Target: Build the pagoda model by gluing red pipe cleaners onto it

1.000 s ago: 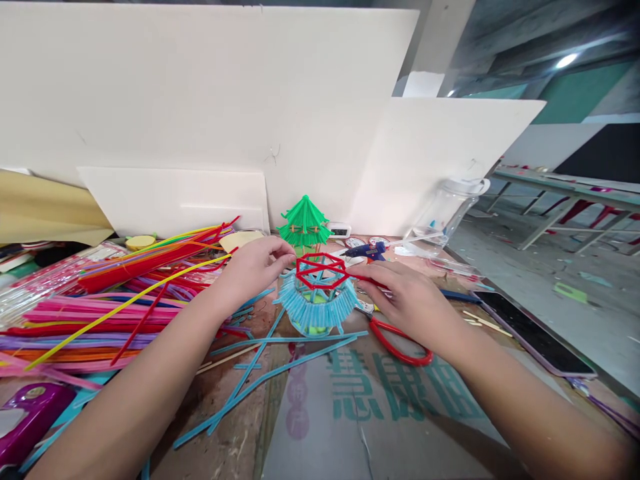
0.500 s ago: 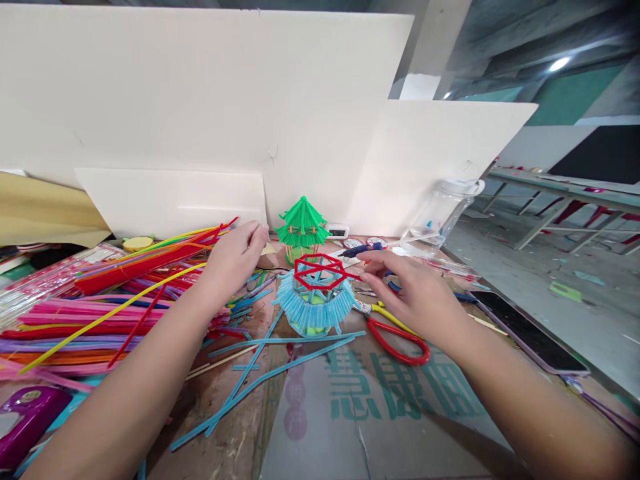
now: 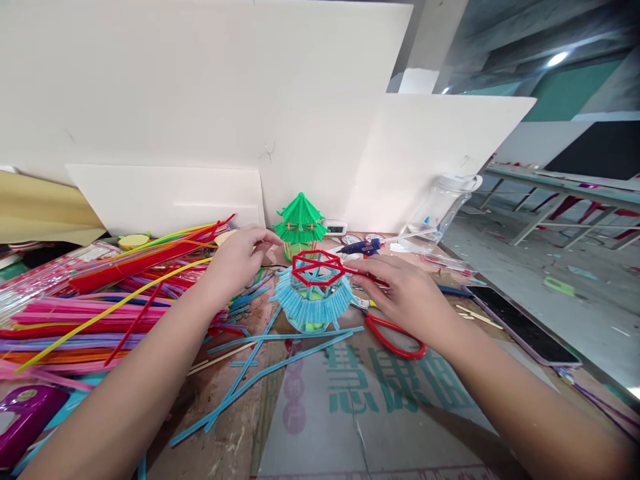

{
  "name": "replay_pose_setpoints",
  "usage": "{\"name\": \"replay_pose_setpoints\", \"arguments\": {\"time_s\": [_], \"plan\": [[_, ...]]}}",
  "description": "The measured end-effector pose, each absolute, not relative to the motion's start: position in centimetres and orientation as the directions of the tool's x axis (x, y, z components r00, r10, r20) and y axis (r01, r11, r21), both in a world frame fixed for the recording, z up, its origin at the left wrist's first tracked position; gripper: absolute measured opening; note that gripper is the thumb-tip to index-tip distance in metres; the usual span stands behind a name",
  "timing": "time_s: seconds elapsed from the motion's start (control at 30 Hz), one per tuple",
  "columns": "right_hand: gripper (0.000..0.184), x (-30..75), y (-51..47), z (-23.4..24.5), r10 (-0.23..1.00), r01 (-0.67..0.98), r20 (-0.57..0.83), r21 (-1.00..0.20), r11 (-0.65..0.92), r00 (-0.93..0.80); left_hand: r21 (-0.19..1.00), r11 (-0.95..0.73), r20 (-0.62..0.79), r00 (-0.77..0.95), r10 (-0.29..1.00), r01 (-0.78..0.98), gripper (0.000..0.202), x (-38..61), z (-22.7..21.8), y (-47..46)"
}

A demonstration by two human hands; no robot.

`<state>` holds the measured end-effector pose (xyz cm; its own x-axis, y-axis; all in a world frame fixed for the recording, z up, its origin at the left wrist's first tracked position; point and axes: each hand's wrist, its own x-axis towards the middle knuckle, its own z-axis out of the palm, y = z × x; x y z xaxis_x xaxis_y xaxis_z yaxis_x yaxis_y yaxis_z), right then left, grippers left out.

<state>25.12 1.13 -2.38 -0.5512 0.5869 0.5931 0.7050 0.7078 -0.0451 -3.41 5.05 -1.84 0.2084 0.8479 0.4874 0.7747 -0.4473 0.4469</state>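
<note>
A small blue pipe-cleaner model [image 3: 314, 303] stands on the table with a red hexagon frame [image 3: 318, 267] on top of it. My right hand [image 3: 407, 297] lies just right of it, fingers pinched on the red pipe cleaner [image 3: 373, 279] that trails from the frame's right corner. My left hand [image 3: 240, 259] hovers left of the model, fingers curled loosely above the pipe cleaner pile, holding nothing that I can see. A finished green pagoda model [image 3: 301, 223] stands behind.
A heap of coloured pipe cleaners [image 3: 100, 300] fills the left side. Red-handled scissors [image 3: 395, 339] lie under my right hand. A blue glue gun [image 3: 363, 247], a clear jar [image 3: 440, 207], a phone [image 3: 523, 327] and white foam boards [image 3: 200, 113] surround the spot. Loose blue pipe cleaners [image 3: 260, 373] lie in front.
My right hand came back down to the red frame's right side and pinched its trailing end. My left hand shifted slightly right from the pile toward the model.
</note>
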Motion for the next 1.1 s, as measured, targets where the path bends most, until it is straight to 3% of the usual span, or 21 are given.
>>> {"name": "replay_pose_setpoints", "arguments": {"time_s": [0.23, 0.33, 0.53, 0.77, 1.1], "plan": [[0.025, 25.03, 1.08, -2.47, 0.593, 0.71, 0.592, -0.049, 0.703, -0.546, 0.502, -0.395, 0.422, 0.181, 0.888, 0.769, 0.026, -2.86, -1.44, 4.53], [0.028, 25.07, 1.23, -2.62, 0.579, 0.705, 0.594, -0.027, 0.708, -0.558, 0.524, -0.435, 0.408, 0.232, 0.883, 0.733, 0.031, -2.76, -1.66, 4.6], [0.031, 25.27, 1.39, -2.82, 0.56, 0.679, 0.583, -0.019, 0.734, -0.588, 0.574, -0.541, 0.43, 0.335, 0.838, 0.615, 0.023, -2.71, -2.11, 4.94], [0.03, 25.31, 1.41, -2.82, 0.559, 0.679, 0.584, -0.019, 0.734, -0.588, 0.565, -0.6, 0.459, 0.389, 0.799, 0.565, 0.02, -2.9, -2.28, 4.99], [0.03, 25.27, 1.34, -2.85, 0.579, 0.691, 0.57, -0.027, 0.722, -0.583, 0.588, -0.522, 0.387, 0.351, 0.852, 0.619, 0.022, -2.49, -1.78, 4.42]]}}
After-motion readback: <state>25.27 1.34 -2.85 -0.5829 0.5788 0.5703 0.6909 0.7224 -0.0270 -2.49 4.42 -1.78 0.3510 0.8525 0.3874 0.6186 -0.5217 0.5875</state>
